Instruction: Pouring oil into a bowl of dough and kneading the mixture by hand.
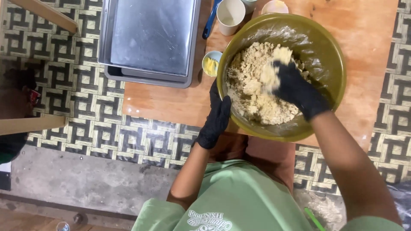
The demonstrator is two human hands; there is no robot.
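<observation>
Dough, pale and crumbly, fills the left half of the big olive-green bowl, which stands on a low wooden table just in front of me. My right hand, in a black glove, is down inside the bowl, and its fingers are curled around a lump of the dough; some crumbs stick on the glove. My left hand, also in a black glove, lies flat and open against the outer wall of the bowl on its left side, and it grips nothing else.

On the table, left of the bowl, two metal baking trays are stacked one in another. Between the trays and the bowl stands a small cup with something yellow, and behind it a white cup and a blue handle. Under the table a woven mat with a black and cream pattern covers the ground, and nearer to me there is bare grey concrete floor. I wear a light green shirt.
</observation>
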